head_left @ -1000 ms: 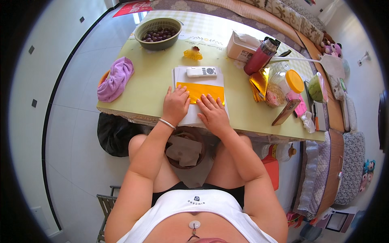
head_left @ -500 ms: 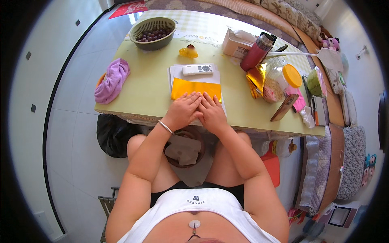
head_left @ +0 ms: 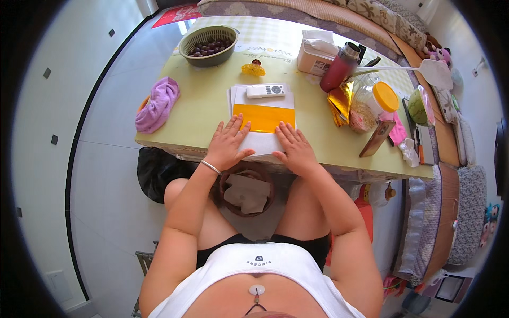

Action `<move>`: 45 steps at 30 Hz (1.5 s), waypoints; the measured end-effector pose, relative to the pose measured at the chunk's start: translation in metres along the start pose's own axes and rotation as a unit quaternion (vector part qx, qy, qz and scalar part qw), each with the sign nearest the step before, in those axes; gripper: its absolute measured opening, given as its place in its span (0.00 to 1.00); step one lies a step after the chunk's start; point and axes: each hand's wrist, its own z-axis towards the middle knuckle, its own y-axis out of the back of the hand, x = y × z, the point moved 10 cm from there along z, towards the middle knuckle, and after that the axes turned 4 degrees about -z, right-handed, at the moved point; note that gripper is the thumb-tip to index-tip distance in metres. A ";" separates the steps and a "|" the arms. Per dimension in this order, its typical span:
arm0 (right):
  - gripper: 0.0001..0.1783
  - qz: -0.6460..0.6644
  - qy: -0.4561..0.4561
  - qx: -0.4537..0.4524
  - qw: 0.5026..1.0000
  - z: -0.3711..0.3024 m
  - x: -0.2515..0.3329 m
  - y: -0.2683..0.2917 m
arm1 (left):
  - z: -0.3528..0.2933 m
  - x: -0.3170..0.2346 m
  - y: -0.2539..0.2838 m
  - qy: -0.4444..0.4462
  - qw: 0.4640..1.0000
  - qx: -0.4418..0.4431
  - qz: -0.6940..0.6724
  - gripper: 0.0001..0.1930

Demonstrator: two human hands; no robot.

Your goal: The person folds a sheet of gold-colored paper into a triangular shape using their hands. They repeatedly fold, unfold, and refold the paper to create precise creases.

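Observation:
A shiny gold paper rectangle [head_left: 265,116] lies flat on a stack of white paper [head_left: 259,145] near the table's front edge. My left hand [head_left: 227,142] is spread out with its fingertips touching the gold paper's lower left edge. At the lower right edge, the fingers of my right hand [head_left: 297,150] rest stretched out and apart. Neither hand grips anything. Just beyond the gold paper, a white remote control [head_left: 265,91] weighs on the upper part of the stack.
A colander of grapes [head_left: 208,59] and a purple cloth [head_left: 159,105] occupy the table's left. To the right stand a red thermos [head_left: 338,69], a yellow-lidded jar [head_left: 365,114], folded gold sheets [head_left: 339,99] and a propped phone [head_left: 377,139]. A basket [head_left: 247,211] sits below the table edge.
My hands have moved apart from the middle, left hand to the left and right hand to the right. More of the gold paper and white stack shows. The whole view has shifted slightly.

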 end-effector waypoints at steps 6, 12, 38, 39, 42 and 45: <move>0.42 0.011 -0.033 0.032 0.999 -0.019 -0.025 0.005 | 0.003 0.001 -0.004 0.020 0.999 0.025 -0.021 0.45; 0.33 0.048 -0.142 -0.098 0.984 -0.009 -0.068 0.027 | 0.026 0.018 0.021 0.015 0.987 -0.031 -0.154 0.33; 0.09 0.743 -0.323 -0.131 0.571 0.029 -0.077 -0.033 | 0.036 0.084 -0.004 0.311 0.673 -0.086 -0.665 0.05; 0.08 0.742 -0.327 -0.122 0.572 0.029 -0.078 -0.035 | 0.033 0.086 -0.006 0.312 0.679 -0.085 -0.659 0.06; 0.09 0.718 -0.338 -0.105 0.599 0.026 -0.087 -0.034 | 0.033 0.090 -0.011 0.308 0.696 -0.080 -0.643 0.09; 0.09 0.678 -0.353 -0.078 0.640 0.019 -0.090 -0.033 | 0.034 0.093 -0.015 0.309 0.707 -0.083 -0.631 0.09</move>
